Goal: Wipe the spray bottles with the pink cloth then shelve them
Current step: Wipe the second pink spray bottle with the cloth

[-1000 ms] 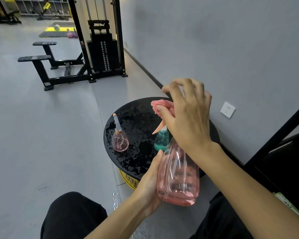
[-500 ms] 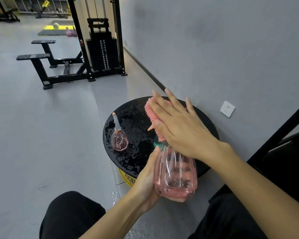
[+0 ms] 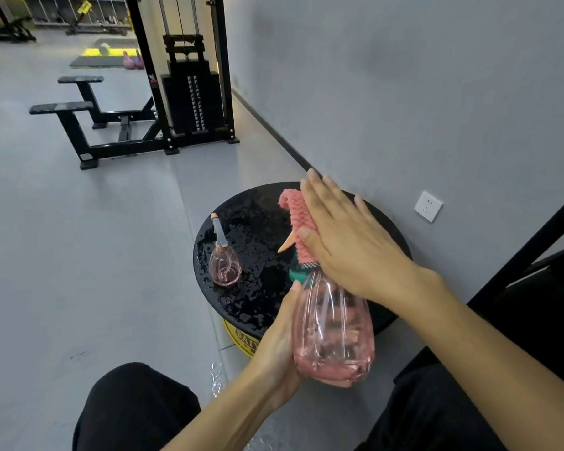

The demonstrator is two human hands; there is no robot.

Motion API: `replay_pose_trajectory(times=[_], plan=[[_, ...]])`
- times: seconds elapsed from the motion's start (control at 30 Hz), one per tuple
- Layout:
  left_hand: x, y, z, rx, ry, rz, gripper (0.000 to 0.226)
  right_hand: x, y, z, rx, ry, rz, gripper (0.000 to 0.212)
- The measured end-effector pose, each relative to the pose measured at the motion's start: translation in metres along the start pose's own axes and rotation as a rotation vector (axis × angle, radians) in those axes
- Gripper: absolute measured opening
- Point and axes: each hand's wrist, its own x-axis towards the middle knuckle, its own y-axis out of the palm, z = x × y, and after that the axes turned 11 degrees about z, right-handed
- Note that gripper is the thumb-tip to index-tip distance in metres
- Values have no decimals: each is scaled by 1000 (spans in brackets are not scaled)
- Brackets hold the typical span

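My left hand (image 3: pixel 279 333) grips a large clear pink spray bottle (image 3: pixel 332 333) by its lower body, held upright above my lap. My right hand (image 3: pixel 349 242) lies flat with fingers straight, pressing the pink cloth (image 3: pixel 298 219) against the bottle's spray head; only the orange trigger tip (image 3: pixel 287 244) sticks out. A small pink bottle (image 3: pixel 224 263) with a long grey nozzle stands on the wet black round table (image 3: pixel 251 288). A teal bottle (image 3: pixel 296 275) is mostly hidden behind the large bottle.
The grey wall with a white socket (image 3: pixel 428 206) runs along the right. A black shelf frame (image 3: pixel 531 249) rises at right. A black weight machine (image 3: pixel 189 92) and bench (image 3: pixel 79 125) stand further back on the grey floor. My knees in black trousers (image 3: pixel 134 408) fill the bottom.
My right hand went from curled fingers pinching the cloth at the nozzle to a flat palm pressing the cloth over the spray head. The bottle stayed in my left hand.
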Motion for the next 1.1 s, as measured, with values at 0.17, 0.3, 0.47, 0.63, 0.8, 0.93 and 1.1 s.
replay_pose_trajectory(times=[0.17, 0.3, 0.47, 0.63, 0.8, 0.93, 1.1], plan=[[0, 1, -2, -33, 9, 31, 67, -18, 11, 7, -68, -50, 46, 63], [1, 6, 0, -17, -13, 42, 67, -1, 5, 3, -28, -12, -33, 67], [1, 3, -6, -9, 56, 1, 48, -9, 12, 11, -60, -111, 23, 69], [0, 7, -11, 85, 32, 35, 54, -5, 10, 10, -3, -88, 5, 68], [-1, 6, -8, 41, 23, 39, 47, -1, 7, 10, 19, -73, 29, 71], [-2, 4, -5, 23, 76, 51, 39, -14, 13, 10, 4, -84, 58, 70], [0, 4, -1, 0, 26, 107, 69, -2, 1, 2, 75, -12, 12, 71]])
